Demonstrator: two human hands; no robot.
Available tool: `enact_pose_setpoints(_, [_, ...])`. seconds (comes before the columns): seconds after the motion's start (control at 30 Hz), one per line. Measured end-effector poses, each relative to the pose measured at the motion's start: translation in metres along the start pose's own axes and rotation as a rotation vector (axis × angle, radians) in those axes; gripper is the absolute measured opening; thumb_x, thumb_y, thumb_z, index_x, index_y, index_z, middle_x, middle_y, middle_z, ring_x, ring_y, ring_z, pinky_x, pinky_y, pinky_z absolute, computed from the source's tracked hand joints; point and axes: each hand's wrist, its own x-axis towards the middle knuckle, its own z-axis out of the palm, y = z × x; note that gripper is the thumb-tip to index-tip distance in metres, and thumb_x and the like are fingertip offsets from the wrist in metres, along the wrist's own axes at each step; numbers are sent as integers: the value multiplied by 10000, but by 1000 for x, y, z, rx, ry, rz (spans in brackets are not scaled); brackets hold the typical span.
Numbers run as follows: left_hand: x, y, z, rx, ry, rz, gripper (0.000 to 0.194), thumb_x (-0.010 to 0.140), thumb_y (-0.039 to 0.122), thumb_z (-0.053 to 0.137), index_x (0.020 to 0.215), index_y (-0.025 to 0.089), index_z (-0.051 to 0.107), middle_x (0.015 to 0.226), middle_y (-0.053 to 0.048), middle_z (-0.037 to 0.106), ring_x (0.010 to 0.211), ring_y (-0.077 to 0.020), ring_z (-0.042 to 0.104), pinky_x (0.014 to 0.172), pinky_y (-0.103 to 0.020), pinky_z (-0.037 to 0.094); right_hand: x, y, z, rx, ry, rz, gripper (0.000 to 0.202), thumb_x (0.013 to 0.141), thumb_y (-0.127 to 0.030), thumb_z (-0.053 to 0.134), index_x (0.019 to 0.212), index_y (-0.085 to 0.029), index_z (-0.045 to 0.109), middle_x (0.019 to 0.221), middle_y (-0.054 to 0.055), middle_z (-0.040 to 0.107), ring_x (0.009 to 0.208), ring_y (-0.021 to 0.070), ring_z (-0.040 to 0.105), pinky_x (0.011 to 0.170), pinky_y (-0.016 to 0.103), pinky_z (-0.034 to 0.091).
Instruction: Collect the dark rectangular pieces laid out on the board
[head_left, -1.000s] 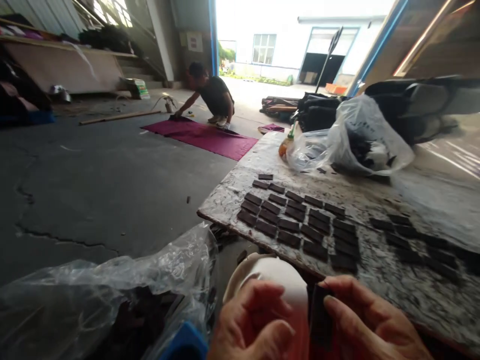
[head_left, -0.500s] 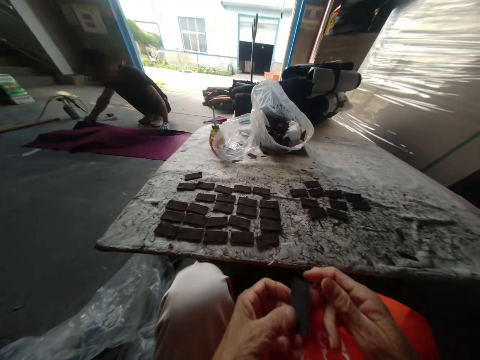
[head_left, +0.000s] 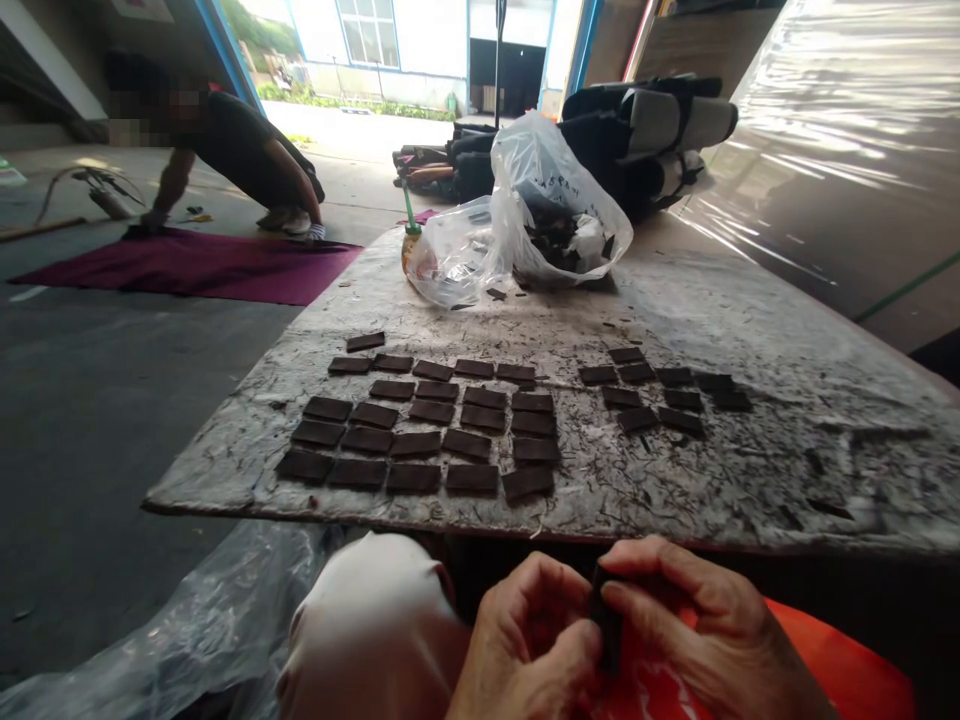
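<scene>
Just off the table's (head_left: 217, 465) near edge, curled left hand (head_left: 525, 640) steadies the dark piece (head_left: 612, 632); the right hand (head_left: 705, 625) pinches its upper end: probably light, softish, easiest gripped by its ends.

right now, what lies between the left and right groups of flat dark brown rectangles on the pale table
Just a strip of pale table scattered with dark shreds, as the head view shows.
</scene>
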Motion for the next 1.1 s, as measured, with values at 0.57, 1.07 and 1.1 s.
enact_pose_setpoints(0.57, [12, 1, -1, -187, 55, -92, 296, 595, 312, 728, 814, 181, 578, 726, -6, 581, 617, -142, 502, 615, -293, 385, 6, 11, 2, 3, 92, -167, 190, 743, -168, 681, 874, -304, 705, 794, -46, 723, 664, 121, 682, 585, 106, 531])
enact_pose_setpoints(1.07, [17, -7, -12, 380, 152, 415, 106, 785, 246, 578, 734, 178, 642, 695, -26, 588, 651, -158, 532, 618, -259, 417, 2, 20, 8, 217, 131, -168, 252, 767, -156, 687, 956, -324, 686, 885, -25, 714, 781, 152, 688, 703, 180, 558])
enact_pose_setpoints(1.1, [17, -9, -15, 444, 162, 525, 92, 795, 230, 579, 758, 183, 650, 705, -32, 596, 663, -163, 548, 627, -258, 424, 2, 20, 8, 180, 138, -242, 270, 771, -149, 683, 979, -321, 683, 915, -19, 709, 818, 152, 682, 732, 177, 553])
